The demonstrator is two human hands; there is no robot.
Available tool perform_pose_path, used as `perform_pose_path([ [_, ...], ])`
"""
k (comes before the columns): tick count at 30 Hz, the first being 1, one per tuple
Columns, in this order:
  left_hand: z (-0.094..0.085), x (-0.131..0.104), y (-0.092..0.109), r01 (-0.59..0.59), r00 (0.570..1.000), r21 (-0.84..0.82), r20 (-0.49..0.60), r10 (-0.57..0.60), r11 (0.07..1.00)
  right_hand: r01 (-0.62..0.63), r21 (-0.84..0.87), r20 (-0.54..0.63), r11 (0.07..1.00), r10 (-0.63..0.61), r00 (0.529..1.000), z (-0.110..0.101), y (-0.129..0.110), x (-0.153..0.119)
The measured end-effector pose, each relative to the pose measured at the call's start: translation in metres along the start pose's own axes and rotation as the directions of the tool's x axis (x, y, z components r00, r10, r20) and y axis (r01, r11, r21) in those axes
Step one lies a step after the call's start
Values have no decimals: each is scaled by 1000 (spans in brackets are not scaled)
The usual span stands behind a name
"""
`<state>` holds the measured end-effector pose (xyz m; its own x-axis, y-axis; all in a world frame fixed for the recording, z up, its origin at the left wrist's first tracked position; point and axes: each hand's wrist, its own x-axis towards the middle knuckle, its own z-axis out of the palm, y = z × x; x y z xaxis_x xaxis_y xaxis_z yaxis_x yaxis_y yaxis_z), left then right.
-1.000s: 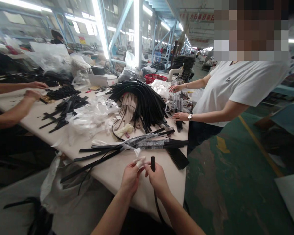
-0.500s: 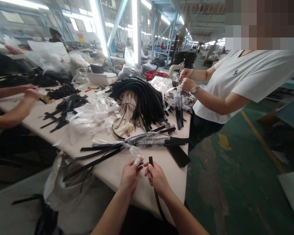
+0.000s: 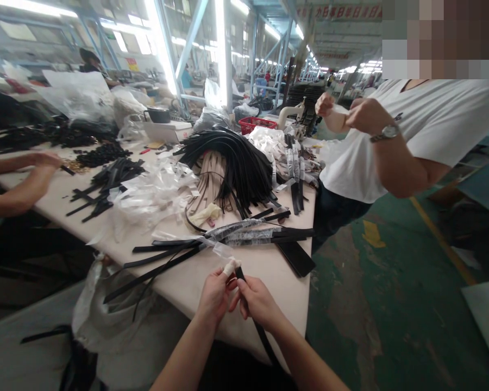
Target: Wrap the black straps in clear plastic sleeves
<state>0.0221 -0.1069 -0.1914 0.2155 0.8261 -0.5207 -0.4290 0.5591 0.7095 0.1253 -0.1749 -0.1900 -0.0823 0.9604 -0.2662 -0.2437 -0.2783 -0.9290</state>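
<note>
My right hand [image 3: 252,298] is closed on a black strap [image 3: 264,341], which runs down past my wrist toward the table's near edge. The strap's upper end meets the fingertips of my left hand [image 3: 217,290]. A whitish covering [image 3: 230,267] shows on a finger of my left hand, and its fingers are pressed together near the strap tip. Whether the left fingers grip the strap itself is hard to tell. Just beyond my hands, black straps wrapped in clear plastic [image 3: 248,237] lie across the table [image 3: 179,279].
A big bundle of black straps [image 3: 244,163] stands mid-table beside crumpled clear plastic [image 3: 150,190]. A red basket [image 3: 257,125] sits farther back. At the right stands a person in a white shirt [image 3: 424,125]; another person's hands [image 3: 44,165] work at the left.
My right hand has brought the strap's end leftward to my left fingertips. The person at the right has raised both hands away from the table.
</note>
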Motion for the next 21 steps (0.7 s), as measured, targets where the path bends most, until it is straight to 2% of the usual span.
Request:
perform_pose_path([
  [5, -5, -9, -7, 25, 993, 123, 115, -39, 992, -15, -72, -7, 997, 15, 1000, -2, -3, 3],
  [8, -8, -13, -1, 57, 982, 195, 169, -90, 979, -46, -92, 11, 995, 47, 999, -3, -13, 1],
  [10, -9, -13, 15, 9, 993, 159, 117, -28, 987, -88, -75, 50, 993, 92, 995, -2, -21, -4],
  [12, -8, -14, 34, -84, 996, 71, 7, 84, 994, -138, -87, 64, 987, 144, 988, 1, -28, -11],
  [15, -4, -21, 51, -159, 983, 35, -85, 161, 987, -155, -180, -1, 971, 157, 988, 9, -37, -16],
  [18, 1, -37, 47, -96, 995, 131, 11, 95, 987, -117, -228, -45, 967, 110, 993, 17, -49, -12],
  [20, 3, -46, 46, -44, 995, 170, 91, 29, 984, -107, -206, -4, 973, 108, 994, 21, -61, -11],
  [21, 3, -49, 49, -43, 995, 168, 93, 28, 985, -109, -195, 32, 975, 118, 993, 23, -66, -11],
])
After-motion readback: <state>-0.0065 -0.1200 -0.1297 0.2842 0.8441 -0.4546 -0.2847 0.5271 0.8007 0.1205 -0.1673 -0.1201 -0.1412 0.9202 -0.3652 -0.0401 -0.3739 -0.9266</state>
